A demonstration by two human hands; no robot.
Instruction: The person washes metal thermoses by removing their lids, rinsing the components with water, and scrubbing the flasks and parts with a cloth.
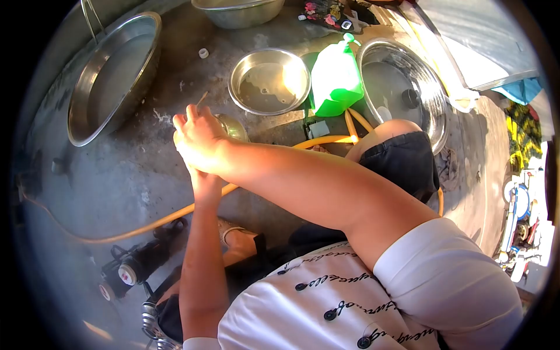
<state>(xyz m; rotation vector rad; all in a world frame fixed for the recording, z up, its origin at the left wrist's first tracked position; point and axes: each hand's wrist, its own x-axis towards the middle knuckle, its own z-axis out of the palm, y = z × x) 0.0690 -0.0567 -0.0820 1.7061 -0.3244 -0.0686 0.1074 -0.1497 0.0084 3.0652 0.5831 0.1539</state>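
A: Hands?
B: Two. Right hand [199,140] on top, fingers bent; left hand [200,172] under it, mostly hidden. Can't tell how far either set of fingers is closed, or which has hold of what.

A: What's at them?
B: One thin stick [203,98] poking up past the right fingers. One shiny round item [234,127] right beside the right hand, partly covered by hand and forearm. Both above the floor [146,175].

A: Basin count?
B: Four metal. Oval basin [153,64] left, tilted. Top basin [239,17], cut by the view edge. Small round basin [233,93], mid. Large basin [441,119], right, one dark round piece [411,99] inside.

A: Other stuff?
B: One green jug [337,81] with pump top, between small and large basins. One white cap [203,53] on the floor, between oval and small basins. Orange hose [146,226] passes behind the forearms; can't tell if it's one piece.

A: Brands, labels?
B: None legible on the jug, front is glared out. White shirt [280,315] has black cursive lines, too warped to read reliably. Four dark buttons visible.
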